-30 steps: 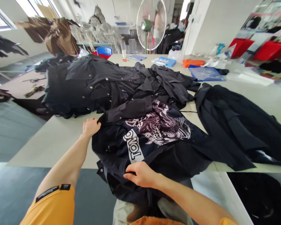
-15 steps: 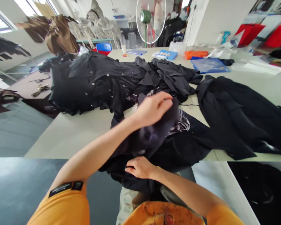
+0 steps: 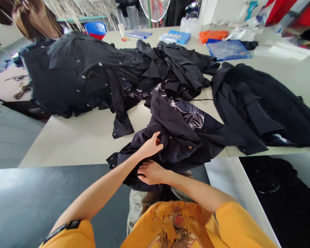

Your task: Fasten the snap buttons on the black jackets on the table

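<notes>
Left hand [image 3: 151, 147], right hand [image 3: 153, 172], both on one dark jacket [image 3: 180, 137], one fan [image 3: 157, 10]

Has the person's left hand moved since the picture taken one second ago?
Yes. Against the near-left corner of the table, the left hand has moved rightward and nearer the front edge, closer to the right hand.
</notes>
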`<state>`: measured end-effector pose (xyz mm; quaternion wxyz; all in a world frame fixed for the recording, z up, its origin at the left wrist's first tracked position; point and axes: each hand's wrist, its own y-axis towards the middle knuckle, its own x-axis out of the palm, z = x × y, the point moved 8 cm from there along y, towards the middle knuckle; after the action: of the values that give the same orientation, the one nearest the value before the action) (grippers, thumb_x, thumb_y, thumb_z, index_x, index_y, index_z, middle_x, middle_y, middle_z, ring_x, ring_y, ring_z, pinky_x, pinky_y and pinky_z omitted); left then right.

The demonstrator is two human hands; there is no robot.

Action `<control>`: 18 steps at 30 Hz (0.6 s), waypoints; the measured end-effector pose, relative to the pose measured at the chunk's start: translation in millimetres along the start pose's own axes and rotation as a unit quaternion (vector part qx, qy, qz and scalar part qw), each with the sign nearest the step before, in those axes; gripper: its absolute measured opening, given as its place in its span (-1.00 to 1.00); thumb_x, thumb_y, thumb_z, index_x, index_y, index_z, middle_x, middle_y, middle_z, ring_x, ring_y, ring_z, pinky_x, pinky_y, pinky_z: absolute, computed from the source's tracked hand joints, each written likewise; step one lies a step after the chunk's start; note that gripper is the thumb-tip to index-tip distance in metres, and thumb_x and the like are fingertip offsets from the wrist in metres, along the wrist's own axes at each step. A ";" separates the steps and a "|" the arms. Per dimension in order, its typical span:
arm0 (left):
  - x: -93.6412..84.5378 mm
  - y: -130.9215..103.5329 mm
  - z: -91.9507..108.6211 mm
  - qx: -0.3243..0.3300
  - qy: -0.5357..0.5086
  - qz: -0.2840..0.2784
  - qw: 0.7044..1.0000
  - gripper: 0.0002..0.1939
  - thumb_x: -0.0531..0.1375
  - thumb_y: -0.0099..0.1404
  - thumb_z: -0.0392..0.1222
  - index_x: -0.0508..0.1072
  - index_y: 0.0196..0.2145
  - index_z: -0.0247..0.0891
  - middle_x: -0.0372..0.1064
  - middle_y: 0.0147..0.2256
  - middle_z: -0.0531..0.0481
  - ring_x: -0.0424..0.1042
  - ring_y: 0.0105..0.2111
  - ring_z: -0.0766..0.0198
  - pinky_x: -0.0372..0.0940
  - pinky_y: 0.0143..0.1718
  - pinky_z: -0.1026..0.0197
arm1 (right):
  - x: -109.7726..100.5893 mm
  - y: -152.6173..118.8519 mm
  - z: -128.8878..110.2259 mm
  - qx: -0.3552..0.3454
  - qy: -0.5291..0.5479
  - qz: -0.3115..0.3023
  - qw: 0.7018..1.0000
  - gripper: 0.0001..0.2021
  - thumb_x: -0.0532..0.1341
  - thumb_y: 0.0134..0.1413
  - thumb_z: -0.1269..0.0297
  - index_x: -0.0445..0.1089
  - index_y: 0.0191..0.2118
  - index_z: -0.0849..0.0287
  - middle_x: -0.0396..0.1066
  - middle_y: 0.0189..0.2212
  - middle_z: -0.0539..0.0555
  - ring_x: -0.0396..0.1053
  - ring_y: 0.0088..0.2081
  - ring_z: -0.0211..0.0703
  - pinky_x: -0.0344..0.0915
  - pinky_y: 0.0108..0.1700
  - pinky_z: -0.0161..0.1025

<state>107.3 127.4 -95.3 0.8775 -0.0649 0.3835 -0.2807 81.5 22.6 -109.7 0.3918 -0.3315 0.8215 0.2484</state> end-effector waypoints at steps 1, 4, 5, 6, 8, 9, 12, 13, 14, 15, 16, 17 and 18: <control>2.0 6.4 1.5 -0.015 0.008 0.013 1.000 -0.24 0.20 0.25 -0.11 0.05 0.34 -0.30 0.49 -0.07 -0.19 0.53 -0.12 0.06 0.36 -0.04 0.10 | 0.1 1.1 -3.2 -0.004 -0.010 0.004 1.000 -0.82 0.18 0.26 0.27 0.49 -0.26 0.22 0.54 -0.29 0.13 0.45 -0.10 -0.03 0.25 0.04 -0.12; 7.9 27.5 9.1 -0.030 0.052 0.025 0.998 -0.30 0.25 0.19 -0.12 0.22 0.26 -0.31 0.49 -0.04 -0.27 0.50 -0.05 -0.08 0.33 0.02 -0.03 | -1.3 1.1 -9.3 -0.010 -0.026 0.010 1.000 -0.82 0.15 0.31 0.27 0.48 -0.19 0.22 0.54 -0.21 0.13 0.41 -0.04 -0.03 0.22 0.08 -0.09; 7.2 33.9 12.2 -0.023 0.055 0.024 0.998 -0.39 0.23 0.17 -0.20 0.32 0.18 -0.32 0.49 -0.04 -0.28 0.49 -0.03 -0.09 0.32 0.05 -0.03 | -2.6 -0.4 -10.0 -0.013 -0.030 0.012 0.999 -0.82 0.14 0.32 0.26 0.48 -0.18 0.20 0.54 -0.21 0.12 0.41 -0.04 -0.03 0.21 0.07 -0.09; 3.9 39.1 15.3 -0.013 0.045 0.023 0.999 -0.49 0.20 0.15 -0.27 0.41 0.08 -0.32 0.50 -0.04 -0.26 0.49 -0.02 -0.06 0.32 0.07 0.00 | -4.2 -2.6 -9.9 -0.014 -0.035 0.013 0.999 -0.81 0.14 0.33 0.25 0.48 -0.18 0.19 0.54 -0.21 0.11 0.40 -0.05 -0.04 0.21 0.06 -0.10; -11.1 43.3 19.0 -0.005 -0.030 0.022 0.999 -0.60 0.14 0.09 -0.35 0.50 -0.08 -0.32 0.52 -0.09 -0.18 0.50 -0.05 0.02 0.35 0.04 0.08 | -7.4 -8.3 -6.7 -0.010 -0.047 0.012 0.999 -0.79 0.13 0.35 0.20 0.47 -0.20 0.16 0.53 -0.24 0.10 0.39 -0.09 -0.06 0.21 0.04 -0.11; -22.8 41.4 19.3 -0.013 -0.089 0.025 0.996 -0.61 0.12 0.07 -0.33 0.51 -0.12 -0.31 0.55 -0.15 -0.13 0.52 -0.10 0.05 0.39 -0.02 0.10 | -8.8 -11.3 -4.1 -0.005 -0.051 0.010 0.999 -0.77 0.12 0.36 0.18 0.47 -0.21 0.16 0.53 -0.24 0.10 0.39 -0.09 -0.06 0.21 0.04 -0.11; -68.1 17.6 21.4 -0.044 -0.293 0.060 0.953 -0.62 0.15 0.05 -0.22 0.52 -0.14 -0.30 0.55 -0.34 -0.04 0.55 -0.32 0.10 0.47 -0.24 0.13 | -12.9 -17.6 4.3 0.019 -0.034 0.005 0.999 -0.77 0.13 0.36 0.19 0.46 -0.25 0.17 0.52 -0.25 0.10 0.38 -0.10 -0.08 0.19 0.04 -0.14; -83.2 5.3 24.1 -0.047 -0.336 0.073 0.938 -0.63 0.18 0.06 -0.17 0.52 -0.15 -0.29 0.55 -0.36 -0.03 0.54 -0.35 0.11 0.47 -0.28 0.14 | -14.9 -18.3 6.2 0.027 -0.015 0.006 1.000 -0.78 0.15 0.35 0.21 0.46 -0.28 0.18 0.52 -0.27 0.09 0.38 -0.11 -0.09 0.19 0.04 -0.16; -95.8 -7.7 27.5 -0.046 -0.360 0.078 0.928 -0.64 0.23 0.07 -0.12 0.52 -0.16 -0.29 0.55 -0.35 -0.04 0.55 -0.36 0.10 0.48 -0.30 0.13 | -17.9 -18.2 7.4 0.035 0.012 0.009 0.999 -0.79 0.17 0.33 0.23 0.45 -0.31 0.18 0.51 -0.28 0.07 0.39 -0.13 -0.12 0.18 0.03 -0.18; -105.1 -20.0 31.5 -0.044 -0.364 0.073 0.928 -0.63 0.28 0.07 -0.07 0.53 -0.17 -0.30 0.56 -0.33 -0.06 0.55 -0.35 0.09 0.48 -0.30 0.13 | -22.1 -17.6 8.0 0.044 0.047 0.016 0.998 -0.80 0.20 0.31 0.25 0.44 -0.34 0.18 0.50 -0.31 0.05 0.39 -0.16 -0.15 0.17 0.02 -0.22; -111.2 -31.1 35.0 -0.039 -0.349 0.062 0.934 -0.61 0.33 0.07 -0.02 0.54 -0.18 -0.30 0.56 -0.31 -0.08 0.55 -0.34 0.07 0.48 -0.31 0.13 | -27.5 -16.7 8.5 0.054 0.090 0.025 0.994 -0.80 0.21 0.29 0.27 0.42 -0.38 0.18 0.49 -0.35 0.02 0.38 -0.21 -0.18 0.17 -0.01 -0.25; -114.6 -40.1 37.4 -0.035 -0.317 0.050 0.946 -0.59 0.36 0.07 0.03 0.55 -0.19 -0.30 0.56 -0.30 -0.09 0.55 -0.33 0.07 0.48 -0.32 0.14 | -34.3 -15.9 9.6 0.069 0.141 0.037 0.987 -0.78 0.22 0.28 0.29 0.40 -0.43 0.19 0.46 -0.41 -0.01 0.37 -0.27 -0.21 0.17 -0.07 -0.28; -116.4 -47.0 38.4 -0.026 -0.273 0.044 0.961 -0.58 0.37 0.07 0.06 0.56 -0.22 -0.29 0.56 -0.30 -0.10 0.55 -0.32 0.07 0.47 -0.32 0.16 | -42.0 -15.8 12.1 0.092 0.198 0.054 0.974 -0.74 0.22 0.27 0.29 0.37 -0.48 0.19 0.40 -0.48 -0.05 0.34 -0.34 -0.25 0.17 -0.15 -0.31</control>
<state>49.9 147.5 21.0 0.9585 -0.1448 0.1385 -0.2030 118.8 35.0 -84.9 0.2360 -0.2921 0.9187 0.1219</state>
